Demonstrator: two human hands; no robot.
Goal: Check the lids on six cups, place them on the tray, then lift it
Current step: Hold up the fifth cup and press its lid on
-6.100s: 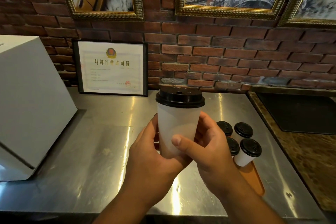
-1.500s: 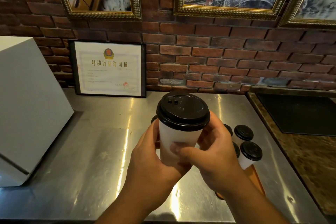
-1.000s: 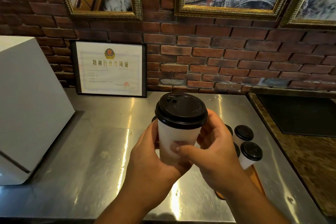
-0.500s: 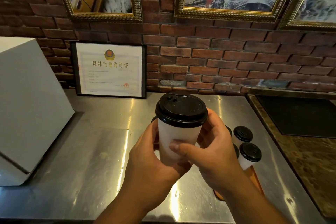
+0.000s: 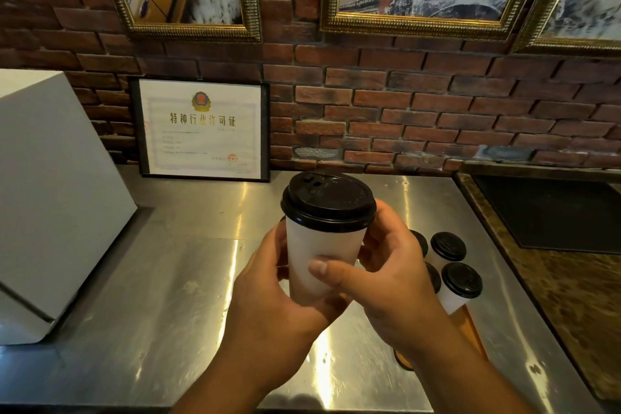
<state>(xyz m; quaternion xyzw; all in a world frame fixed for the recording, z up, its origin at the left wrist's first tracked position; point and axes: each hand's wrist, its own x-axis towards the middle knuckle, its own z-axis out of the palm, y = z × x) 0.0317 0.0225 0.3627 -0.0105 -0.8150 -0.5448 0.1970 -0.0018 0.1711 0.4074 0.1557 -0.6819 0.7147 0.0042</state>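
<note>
Head view: both hands hold one white paper cup (image 5: pixel 319 262) in the air above the middle of the stainless-steel worktop (image 5: pixel 168 279). The left hand (image 5: pixel 268 299) wraps its left side and base. The right hand (image 5: pixel 393 286) curls round the right side, its thumb lying across the front wall. Six seconds ago the cup stood upright and showed only the rim of its black plastic lid (image 5: pixel 328 202). It now leans toward the camera, so the lid's top and sip hole face the viewer, and in the last second and a half it has hardly moved. I judge this to be the lid check on this cup, near its end. The lid looks evenly seated all round. By the worktop's right edge, four lidded cups (image 5: pixel 461 282) stand together on the orange tray (image 5: pixel 470 329), partly hidden behind the right hand. This cup probably goes there next.
</note>
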